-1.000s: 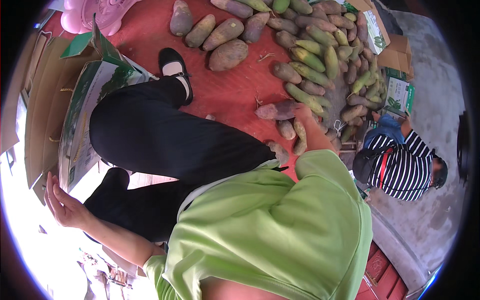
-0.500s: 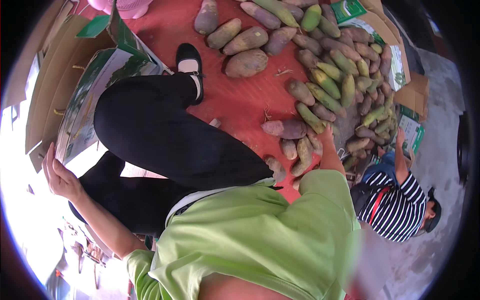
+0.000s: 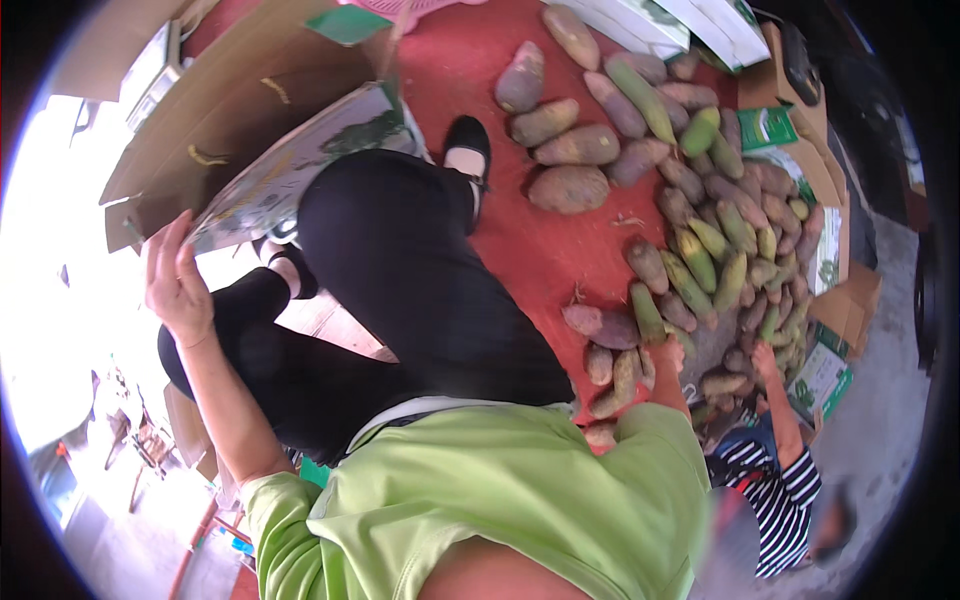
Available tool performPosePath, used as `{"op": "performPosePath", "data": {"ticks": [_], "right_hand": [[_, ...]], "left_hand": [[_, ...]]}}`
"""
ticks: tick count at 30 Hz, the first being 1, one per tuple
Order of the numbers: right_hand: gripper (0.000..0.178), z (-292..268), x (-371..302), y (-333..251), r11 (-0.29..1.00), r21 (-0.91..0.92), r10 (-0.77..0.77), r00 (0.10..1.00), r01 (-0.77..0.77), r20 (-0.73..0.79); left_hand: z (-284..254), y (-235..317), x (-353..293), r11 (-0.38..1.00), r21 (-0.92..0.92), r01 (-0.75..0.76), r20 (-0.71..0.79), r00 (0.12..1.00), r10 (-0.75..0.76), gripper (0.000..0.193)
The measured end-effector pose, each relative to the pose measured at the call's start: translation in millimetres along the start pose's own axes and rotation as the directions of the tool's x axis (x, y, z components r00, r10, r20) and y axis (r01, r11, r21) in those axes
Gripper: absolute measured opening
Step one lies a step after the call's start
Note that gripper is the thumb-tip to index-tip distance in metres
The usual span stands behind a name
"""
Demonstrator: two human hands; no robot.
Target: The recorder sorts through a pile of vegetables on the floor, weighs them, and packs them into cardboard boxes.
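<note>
Risen beside the box (image 3: 250,130), my open left hand (image 3: 178,285) holds nothing; right hand (image 3: 668,352) reaches tubers (image 3: 620,375), grip hidden.

Pink plastic basket (image 3: 410,8) beyond the red mat (image 3: 520,250), a co-worker's striped sleeve (image 3: 775,500) lower right

Left hand (image 3: 178,285) higher, at carton (image 3: 240,150).

The cardboard box (image 3: 240,130) sits on the left with the left hand (image 3: 178,285) touching its edge, the pile of sweet potatoes (image 3: 690,230) lies on the mat (image 3: 520,250) to the right, the right hand (image 3: 668,352) rests among them, and another person (image 3: 775,480) crouches at the far right.
</note>
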State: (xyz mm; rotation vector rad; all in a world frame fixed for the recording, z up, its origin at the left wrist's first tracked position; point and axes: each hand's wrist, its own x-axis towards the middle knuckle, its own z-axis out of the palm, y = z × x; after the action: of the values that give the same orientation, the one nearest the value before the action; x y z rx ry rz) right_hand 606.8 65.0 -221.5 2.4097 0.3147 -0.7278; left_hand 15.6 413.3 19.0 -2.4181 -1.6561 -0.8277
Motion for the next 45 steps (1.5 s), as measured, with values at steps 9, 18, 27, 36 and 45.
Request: {"op": "performPosePath", "data": {"ticks": [9, 18, 27, 36, 45], "right_hand": [[0.053, 44.0, 36.0, 18.5, 0.738, 0.672, -0.225, 0.961, 0.059, 0.162], [0.043, -106.9, -87.8, -82.5, 0.329, 0.94, -0.603, 0.787, 0.096, 0.131], [0.063, -326.3, -262.4, -196.9, -0.144, 0.542, -0.881, 0.143, 0.828, -0.452], [0.057, -371.5, -412.0, -340.1, -0.364, -0.077, -0.921, -0.371, 0.928, -0.116], [0.057, -282.2, -486.1, -454.3, -0.164, -0.435, -0.964, -0.051, 0.885, 0.26]], "left_hand": [[-9.6, 13.8, 4.6, 0.991, -0.026, -0.133, 0.041, 0.99, 0.134, 0.022], [-21.1, 21.8, 5.9, 0.984, 0.033, -0.178, 0.079, 0.981, 0.175, 0.027], [-23.3, 20.2, 2.8, 0.987, -0.002, -0.158, 0.128, 0.979, 0.157, 0.024], [-29.9, 18.8, 1.5, 0.994, -0.03, -0.105, 0.203, 0.973, 0.109, 0.029], [-31.9, 17.4, 4.2, 0.993, -0.076, -0.093, 0.25, 0.962, 0.109, 0.03]]}}
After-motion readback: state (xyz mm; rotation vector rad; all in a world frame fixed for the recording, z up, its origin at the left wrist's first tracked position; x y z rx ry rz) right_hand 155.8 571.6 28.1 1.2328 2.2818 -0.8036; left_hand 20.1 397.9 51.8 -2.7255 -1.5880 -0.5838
